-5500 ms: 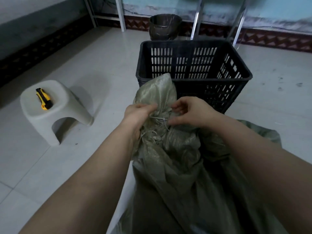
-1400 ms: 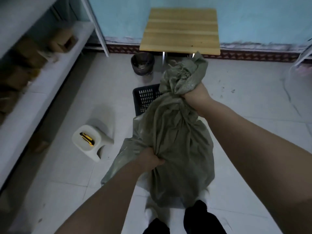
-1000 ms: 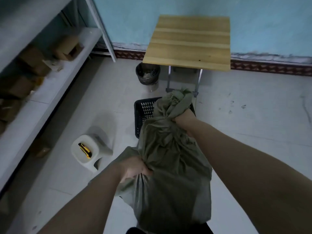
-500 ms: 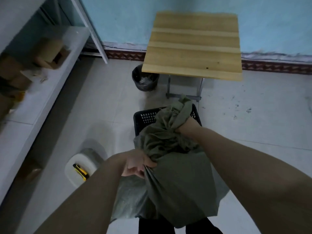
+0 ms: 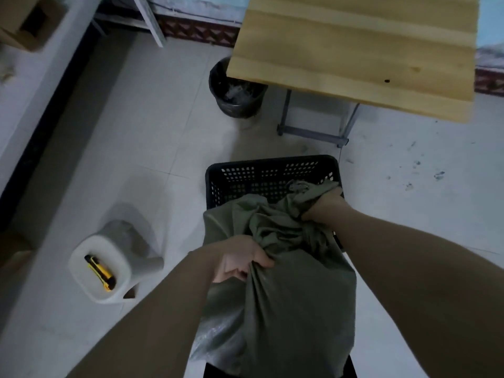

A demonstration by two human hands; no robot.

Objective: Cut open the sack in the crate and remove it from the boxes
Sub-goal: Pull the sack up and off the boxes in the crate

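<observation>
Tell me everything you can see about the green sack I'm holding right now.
The sack is dull olive green, of thin, slightly shiny material that looks woven, and heavily creased. Its upper part is bunched in the right hand over the black crate; the left hand grips a fold at its side. The body hangs down in front of the person, bulging as though full, and hides the crate's near edge. A paler, crinkled part shows at its lower left. No cut is visible.

We stand on a pale tiled floor (image 5: 152,126) under dim light. A wooden table (image 5: 354,47) on grey metal legs occupies the far side — beside it, a dark waste bin (image 5: 236,91). A white stool (image 5: 109,268) sits left; shelving (image 5: 24,77) lines the left wall.
</observation>
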